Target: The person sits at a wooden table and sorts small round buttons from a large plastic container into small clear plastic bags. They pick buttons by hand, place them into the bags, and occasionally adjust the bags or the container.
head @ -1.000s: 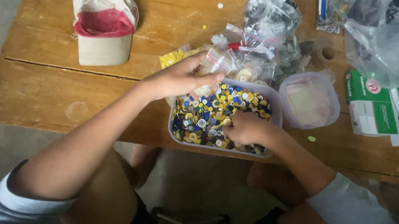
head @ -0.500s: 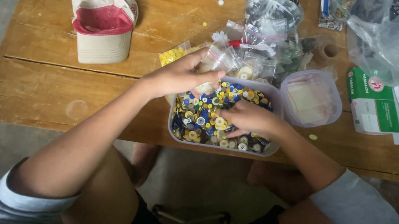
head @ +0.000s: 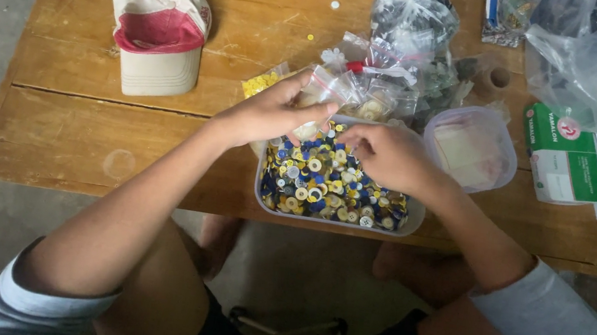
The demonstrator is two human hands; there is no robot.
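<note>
- Grip: left hand (head: 269, 114) pinches a small clear bag (head: 322, 86); right hand (head: 385, 154), fingers curled, contents indiscernible.
- Change: right hand has shifted from 6 toward 12 o'clock over the button tub (head: 334, 187).
- Table (head: 73, 130): cap (head: 157, 30) at 9 o'clock.

Both forearms are extended forward and angled inward. The left hand (head: 269, 114) is held palm-down, fingers curled; the right hand (head: 386, 156) is loosely cupped, fingertips pinched together.
</note>
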